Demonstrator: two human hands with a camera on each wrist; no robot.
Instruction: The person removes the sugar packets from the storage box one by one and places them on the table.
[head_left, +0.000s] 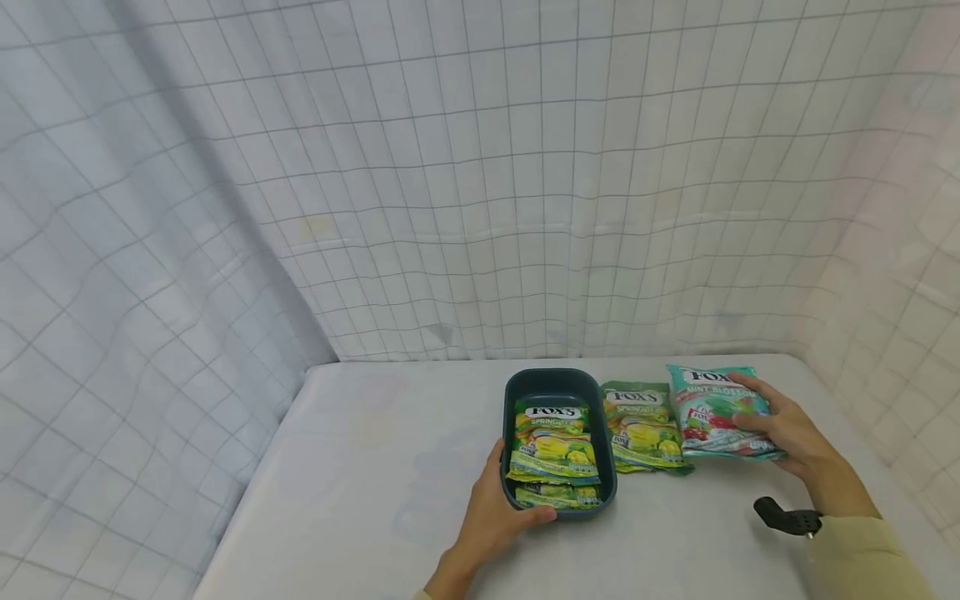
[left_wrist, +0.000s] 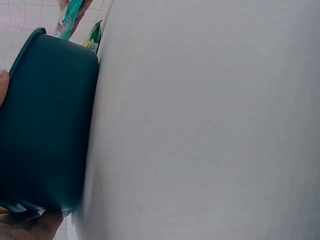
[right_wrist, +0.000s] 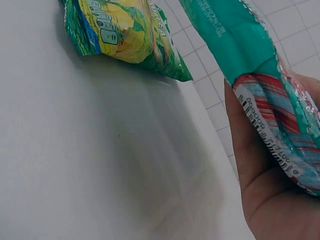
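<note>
- Left hand (head_left: 487, 510) grips the dark green tub (head_left: 552, 386) around its seven o'clock corner, on the bench (head_left: 360, 500).
- Inside it lie green-yellow packets (head_left: 555, 446).
- Right hand (head_left: 789, 429) holds the turquoise packet (head_left: 708, 408), at the tub's three o'clock.
- Between tub and turquoise packet lies a loose green packet (head_left: 636, 417).

Your right hand (head_left: 783, 425) grips the blue-green Mint Blossom bag (head_left: 716, 417) by its right side; the bag is lifted, red fruit on its front. Your left hand (head_left: 491, 517) holds the dark teal box (head_left: 551, 379) at its left and near sides. The box sits upright, with no lid. Yellow-green packs (head_left: 555, 450) lie inside, overlapping, mostly toward the near end. Just right of the box, a green Spring Tea bag (head_left: 641, 429) lies face up, left of the Mint Blossom bag.
</note>
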